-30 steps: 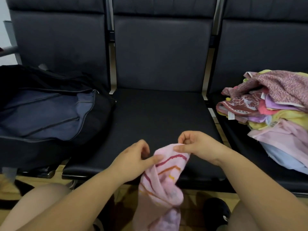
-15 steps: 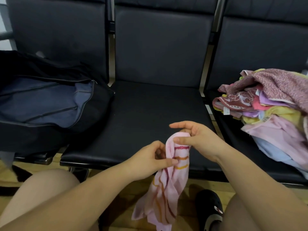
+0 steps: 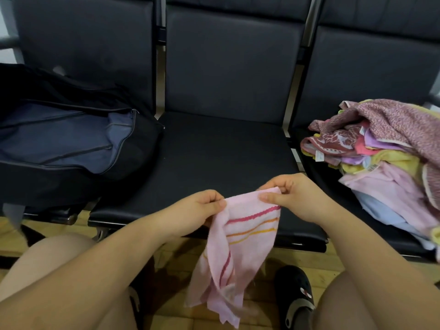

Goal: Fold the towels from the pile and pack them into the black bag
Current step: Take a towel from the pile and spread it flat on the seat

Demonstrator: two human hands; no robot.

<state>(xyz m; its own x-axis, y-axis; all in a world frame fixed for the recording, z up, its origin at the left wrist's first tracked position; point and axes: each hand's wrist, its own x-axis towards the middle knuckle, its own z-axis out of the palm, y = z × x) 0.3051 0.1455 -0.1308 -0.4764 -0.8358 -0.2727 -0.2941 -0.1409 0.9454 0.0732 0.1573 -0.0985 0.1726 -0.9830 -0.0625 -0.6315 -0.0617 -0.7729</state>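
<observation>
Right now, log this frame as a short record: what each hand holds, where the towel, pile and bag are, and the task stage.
left hand: pinches the top left edge of the pink striped towel
right hand: pinches the top right edge of the same towel
towel state: unfolded, hanging in front of the middle seat, lower end crumpled
towel pile: on the right seat, mixed colours
black bag: on the left seat, unzipped, blue lining showing, no towels visible inside
task stage: first fold not yet made
</observation>
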